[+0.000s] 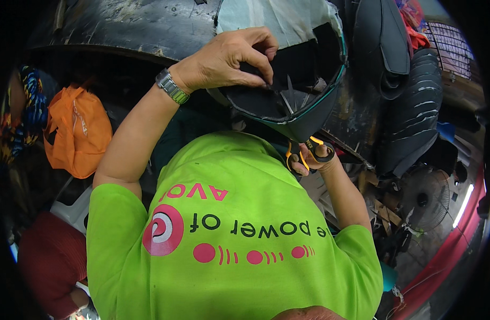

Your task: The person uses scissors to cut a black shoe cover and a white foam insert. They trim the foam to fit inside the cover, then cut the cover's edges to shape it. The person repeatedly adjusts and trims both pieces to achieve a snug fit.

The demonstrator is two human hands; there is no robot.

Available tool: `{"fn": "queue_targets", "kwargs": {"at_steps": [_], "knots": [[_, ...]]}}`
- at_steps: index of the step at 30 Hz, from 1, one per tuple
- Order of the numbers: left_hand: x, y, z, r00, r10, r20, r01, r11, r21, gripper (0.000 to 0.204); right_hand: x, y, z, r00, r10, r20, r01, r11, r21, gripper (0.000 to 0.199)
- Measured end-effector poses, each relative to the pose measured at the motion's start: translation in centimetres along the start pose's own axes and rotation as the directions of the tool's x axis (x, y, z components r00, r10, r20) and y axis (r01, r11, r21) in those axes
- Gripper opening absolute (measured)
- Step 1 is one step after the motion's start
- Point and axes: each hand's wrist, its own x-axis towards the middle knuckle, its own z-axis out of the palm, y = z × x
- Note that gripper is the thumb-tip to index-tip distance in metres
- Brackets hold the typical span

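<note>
My left hand (231,58), with a metal wristwatch (172,86) on its wrist, is shut on the edge of a black seat cover (303,80) that has green piping along its rim. The cover is held up in front of my green shirt, its dark underside turned toward me and a pale sheet (277,18) behind it. My right hand (319,160) sits just under the cover's lower rim, fingers through the orange and black handles of a pair of scissors (308,154). The scissor blades are hidden behind the cover.
A dark, scuffed work surface (133,26) curves across the top. An orange bag (77,133) hangs at the left. Ribbed black seat covers (415,106) pile up at the right, with a floor fan (423,200) and wood scraps (381,213) below them.
</note>
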Motion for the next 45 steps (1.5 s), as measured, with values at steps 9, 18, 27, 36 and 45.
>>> {"fn": "queue_targets", "kwargs": {"at_steps": [9, 18, 27, 36, 45], "knots": [[0.0, 0.0, -0.1, 1.0, 0.005, 0.029, -0.004, 1.0, -0.031, 0.015, -0.3, -0.1, 1.7, 0.988, -0.105, -0.117, 0.093, 0.991, -0.097, 0.069], [0.1, 0.0, -0.1, 1.0, 0.009, 0.018, -0.009, 1.0, -0.026, 0.013, -0.5, 0.9, 3.5, 0.98, -0.152, -0.131, 0.142, 0.986, -0.083, 0.06], [-0.2, 0.1, 0.1, 0.999, -0.023, -0.027, 0.022, 0.998, -0.055, 0.012, -1.5, -0.5, 4.3, 0.981, -0.052, -0.185, 0.013, 0.978, -0.209, 0.057], [-0.5, 0.1, 0.2, 0.999, -0.046, -0.022, 0.044, 0.996, -0.079, 0.012, -1.7, -0.6, 5.0, 0.992, -0.045, -0.121, 0.03, 0.992, -0.124, 0.061], [-0.5, -0.2, -0.2, 0.999, -0.019, 0.03, 0.022, 0.992, -0.122, 0.01, -1.0, -0.6, 5.1, 0.989, -0.07, -0.132, 0.053, 0.99, -0.13, 0.06]]}}
